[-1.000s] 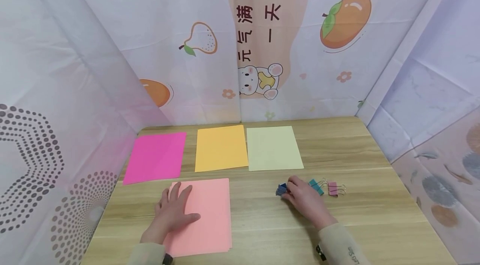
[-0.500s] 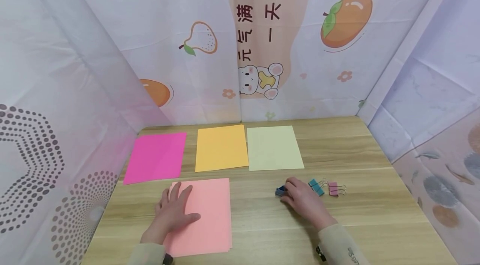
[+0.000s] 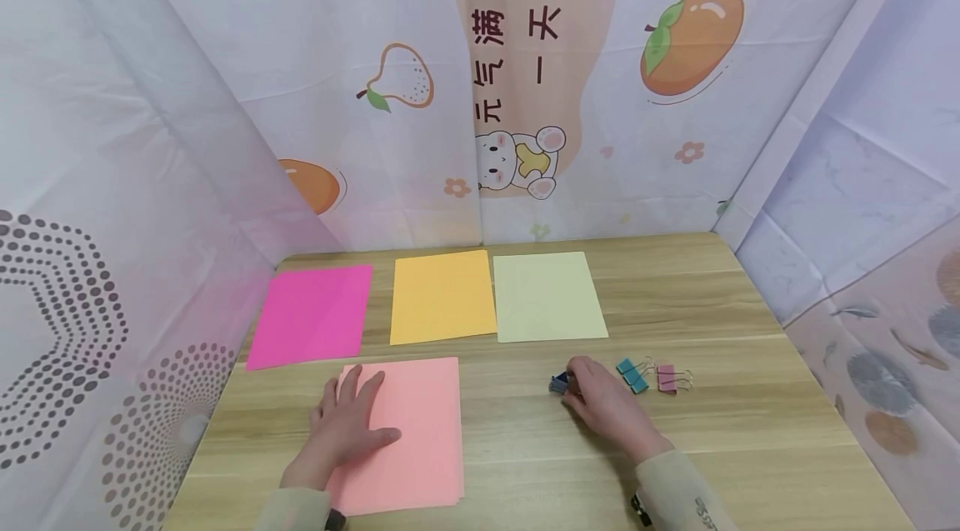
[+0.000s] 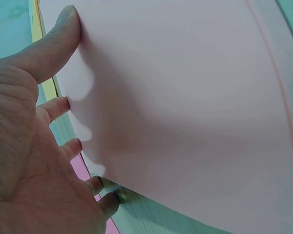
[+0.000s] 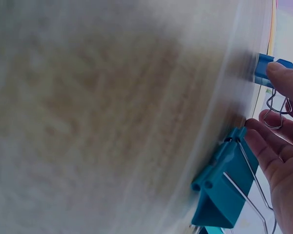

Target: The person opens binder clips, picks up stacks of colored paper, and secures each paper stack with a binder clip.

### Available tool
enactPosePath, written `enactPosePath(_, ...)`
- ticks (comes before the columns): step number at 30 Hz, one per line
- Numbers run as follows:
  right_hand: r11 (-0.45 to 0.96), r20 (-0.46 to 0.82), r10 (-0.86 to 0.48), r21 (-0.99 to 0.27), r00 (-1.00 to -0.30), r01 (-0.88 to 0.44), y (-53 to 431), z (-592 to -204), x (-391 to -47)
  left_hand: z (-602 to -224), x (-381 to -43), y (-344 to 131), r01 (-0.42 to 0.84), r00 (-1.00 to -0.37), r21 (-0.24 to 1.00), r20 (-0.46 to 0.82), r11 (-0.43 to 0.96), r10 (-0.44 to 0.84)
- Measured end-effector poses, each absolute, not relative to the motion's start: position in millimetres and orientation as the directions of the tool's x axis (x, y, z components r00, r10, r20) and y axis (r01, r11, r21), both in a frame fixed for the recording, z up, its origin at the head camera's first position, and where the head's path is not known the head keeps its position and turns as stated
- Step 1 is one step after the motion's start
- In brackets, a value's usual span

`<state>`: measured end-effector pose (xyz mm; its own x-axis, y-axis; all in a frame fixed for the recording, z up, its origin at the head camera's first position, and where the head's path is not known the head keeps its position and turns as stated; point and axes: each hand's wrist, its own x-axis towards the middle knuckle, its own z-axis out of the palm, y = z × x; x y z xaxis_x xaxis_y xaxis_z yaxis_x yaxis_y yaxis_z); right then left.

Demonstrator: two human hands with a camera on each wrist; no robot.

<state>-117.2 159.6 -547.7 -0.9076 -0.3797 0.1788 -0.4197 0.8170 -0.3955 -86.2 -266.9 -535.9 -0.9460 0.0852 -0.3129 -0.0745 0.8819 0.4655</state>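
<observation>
My left hand (image 3: 342, 428) rests spread on a stack of light pink square paper (image 3: 420, 439) at the table's front left. In the left wrist view, its straight fingers touch the sheet near one edge. To the right, my right hand (image 3: 606, 404) pinches a blue binder clip (image 3: 558, 383) low over the table. The right wrist view shows the thumb on the clip's blue body (image 5: 262, 68), with its wire handles hanging by the fingers. Close beside that hand lies a teal binder clip (image 3: 633, 377). A pink binder clip (image 3: 667, 378) lies further right.
Along the back of the table (image 3: 675, 289) lie square papers in magenta (image 3: 313, 316), orange-yellow (image 3: 442, 298) and pale green (image 3: 549, 298). Printed cloth (image 3: 420, 147) hangs behind the table and on both sides.
My right hand has shifted very slightly left with the blue binder clip, whose body has turned a little. The left hand and the papers stay where they were.
</observation>
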Motion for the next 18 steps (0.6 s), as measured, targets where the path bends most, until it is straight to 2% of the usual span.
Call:
enactPosePath(7, 0.818, 0.125, -0.329, -0.457, -0.936, -0.348, 159.8, -548.5, -116.9, -538.0, -86.6, -267.9, -0.073, -0.946, 0.453, -0.314, 0.888, 0.082)
enactPosePath(18, 0.769, 0.148, -0.364, -0.509, -0.919, -0.387, 165.5, -547.4, -117.4, -533.0, -85.3, -265.9, -0.067, -0.948, 0.456, -0.306, 0.888, 0.086)
